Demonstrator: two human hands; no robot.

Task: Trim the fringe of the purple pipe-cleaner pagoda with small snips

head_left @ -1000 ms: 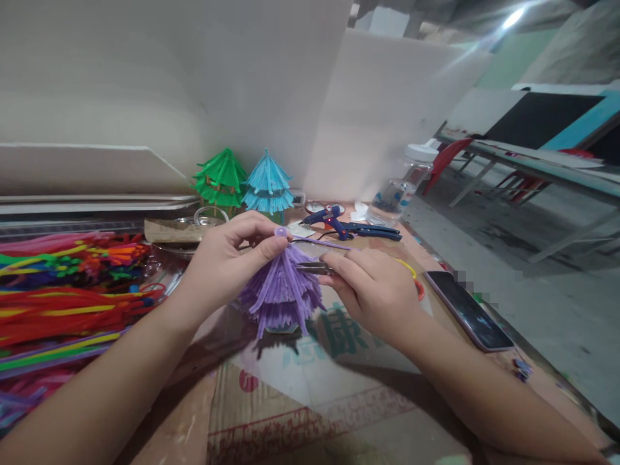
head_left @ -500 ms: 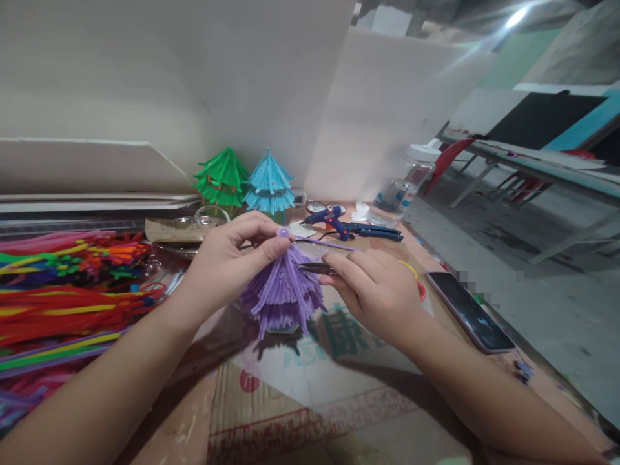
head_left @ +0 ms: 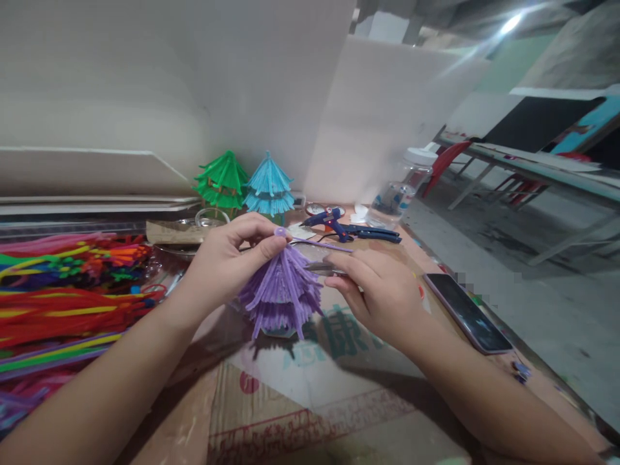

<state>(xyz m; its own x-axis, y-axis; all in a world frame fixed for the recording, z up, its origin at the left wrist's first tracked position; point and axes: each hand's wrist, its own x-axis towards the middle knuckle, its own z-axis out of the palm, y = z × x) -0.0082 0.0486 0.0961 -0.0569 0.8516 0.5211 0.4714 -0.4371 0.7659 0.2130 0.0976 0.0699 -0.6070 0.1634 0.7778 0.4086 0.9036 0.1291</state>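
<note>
My left hand [head_left: 232,255] is closed, pinching a purple two-tiered roof of pipe cleaners [head_left: 278,297] at its peak. A small round purple coil [head_left: 279,231] shows just above the thumb. One thin purple pipe cleaner [head_left: 327,244] sticks out from the peak to the right. My right hand [head_left: 378,284] grips slim, pointed metal tweezers [head_left: 320,267] between thumb and forefinger. Their tips reach the right side of the upper purple tier; whether they grip a strand, I cannot tell. Fingers hide the rest of the tool.
Green [head_left: 221,181] and light-blue [head_left: 268,184] tiered models stand behind. Beyond my hands lie a blue glue gun [head_left: 324,219] and blue-handled pliers [head_left: 375,234], near a clear jar [head_left: 404,184]. Colourful pipe cleaners [head_left: 72,316] cover the left side. A phone [head_left: 467,313] lies right.
The purple roof has shifted slightly left and turned a little. The tweezers have tilted and look wider from this side. Both hands keep their holds.
</note>
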